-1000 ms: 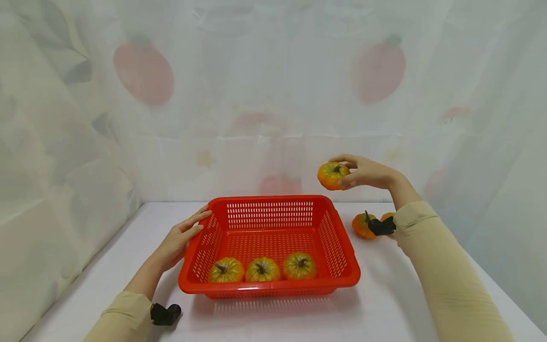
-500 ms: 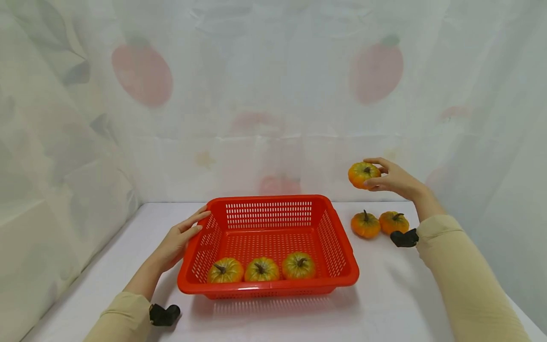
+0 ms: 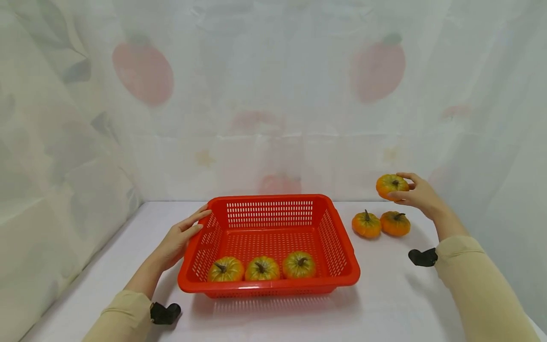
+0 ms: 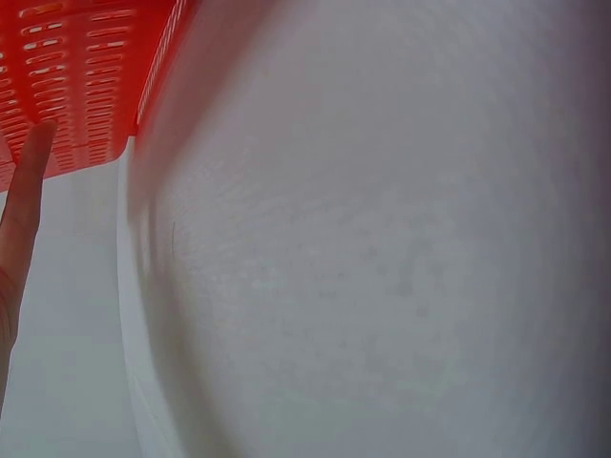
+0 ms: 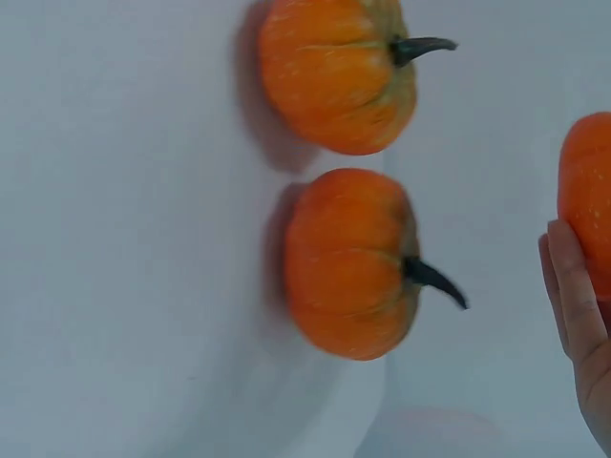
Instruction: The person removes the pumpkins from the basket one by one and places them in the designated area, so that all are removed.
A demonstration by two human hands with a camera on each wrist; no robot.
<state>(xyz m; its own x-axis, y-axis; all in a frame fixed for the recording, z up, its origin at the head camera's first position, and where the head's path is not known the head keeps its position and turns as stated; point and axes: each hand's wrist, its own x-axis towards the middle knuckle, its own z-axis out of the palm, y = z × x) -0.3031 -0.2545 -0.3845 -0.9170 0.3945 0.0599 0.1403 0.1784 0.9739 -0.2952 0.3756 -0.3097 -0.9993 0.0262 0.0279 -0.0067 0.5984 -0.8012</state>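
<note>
Holding one small orange-and-green pumpkin (image 3: 390, 185) in your right hand (image 3: 420, 195): thumb on the near side, fingers on the far side, the pumpkin raised off the counter (image 3: 265, 325) with its stem showing. It hangs over the right end of the counter, in front of the white printed cloth (image 3: 273, 95).

Your left hand (image 3: 173, 244) rests on the left rim of the red basket (image 3: 269, 286), fingers extended rather than curled. In the left wrist view, one straight finger lies against the perforated basket wall.

Inside the basket you have three pumpkins in a row along the near wall: left pumpkin (image 3: 226, 270), middle pumpkin (image 3: 262, 269), right pumpkin (image 3: 299, 265). Left and middle sit close together; a gap shows between middle and right.

To the right of the basket, two more sit side by side on the counter: the nearer-to-basket pumpkin (image 3: 366, 224) and the outer pumpkin (image 3: 395, 223), stems up. Your held pumpkin is above the outer one in the head view, apart from it.

On your wrists: black mounts (image 3: 165, 314) at the cuffs of beige sleeves (image 3: 483, 285).
</note>
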